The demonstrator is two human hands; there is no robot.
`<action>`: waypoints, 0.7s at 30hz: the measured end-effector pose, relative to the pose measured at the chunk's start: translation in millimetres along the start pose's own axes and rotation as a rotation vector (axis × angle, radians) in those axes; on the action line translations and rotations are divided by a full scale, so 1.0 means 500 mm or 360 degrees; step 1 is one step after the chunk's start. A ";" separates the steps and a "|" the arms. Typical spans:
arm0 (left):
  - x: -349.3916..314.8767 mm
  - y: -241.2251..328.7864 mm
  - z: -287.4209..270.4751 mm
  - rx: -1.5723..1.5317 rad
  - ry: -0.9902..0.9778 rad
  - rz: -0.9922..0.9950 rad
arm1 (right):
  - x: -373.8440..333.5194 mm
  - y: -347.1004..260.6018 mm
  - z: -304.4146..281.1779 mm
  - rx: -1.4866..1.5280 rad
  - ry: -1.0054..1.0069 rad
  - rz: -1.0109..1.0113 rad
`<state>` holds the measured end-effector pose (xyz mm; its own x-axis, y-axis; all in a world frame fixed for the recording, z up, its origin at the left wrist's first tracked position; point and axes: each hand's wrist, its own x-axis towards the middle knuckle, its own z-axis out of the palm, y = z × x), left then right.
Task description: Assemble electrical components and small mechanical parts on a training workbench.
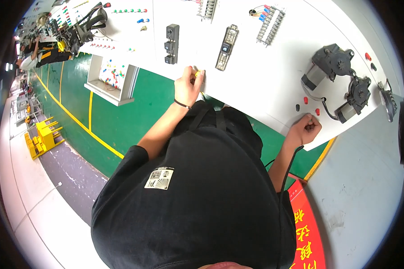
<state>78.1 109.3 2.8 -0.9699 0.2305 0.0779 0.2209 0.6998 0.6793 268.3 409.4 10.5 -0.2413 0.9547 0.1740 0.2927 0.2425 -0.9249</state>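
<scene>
head view: left hand (188, 89), narrow, small yellow piece (197, 74) pinched at its fingertips; black switch block (172, 44) beyond it. right hand (305, 131), curled, contents cannot be told; red cap (318, 112) just beyond.

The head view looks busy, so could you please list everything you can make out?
Table: one, white, top and right
Switch units: two, dark and grey, table's middle
Terminal blocks: two, pale and metallic, far side
Motor units: two, black and grey, table's right end
Loose caps: three red, two dark, right end
Drawer: one, white, open, left
Small connectors: many, mixed colours, drawer and table's left
Floor: one, green, below
Stand: one, yellow, left
Co-worker: at least one, black-and-white clothing, upper left
Banner: one, red, lower right
Far-left clutter: too small to count
Yellow piece: one, yellow, table's near edge
Shirt: one, black, centre
Left hand: one, bare, pinching the yellow piece
Right hand: one, bare, beside red caps
</scene>
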 end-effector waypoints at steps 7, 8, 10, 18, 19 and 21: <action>-0.005 0.016 -0.017 -0.0274 -0.0056 0.0163 | 0.001 0.004 0.002 0.0022 0.0031 0.0019; -0.003 0.009 -0.015 -0.0277 -0.0055 0.0160 | 0.002 0.007 0.002 0.0041 0.0032 0.0010; 0.001 0.002 -0.011 -0.0055 0.0121 0.0393 | 0.002 0.004 0.004 0.0056 0.0025 -0.0006; 0.004 0.015 -0.024 -0.0302 -0.0038 0.0201 | -0.004 -0.007 0.005 0.0043 0.0051 0.0011; 0.010 0.004 -0.022 -0.0229 -0.0051 0.0339 | -0.004 -0.010 0.006 0.0050 0.0044 0.0021; 0.013 -0.009 -0.015 -0.0099 -0.0046 0.0513 | -0.005 -0.011 0.007 0.0058 0.0036 0.0033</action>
<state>70.0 102.8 5.6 -0.8476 0.4531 0.2761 0.5085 0.5451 0.6665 263.9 405.1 14.0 -0.2142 0.9633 0.1620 0.2634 0.2166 -0.9400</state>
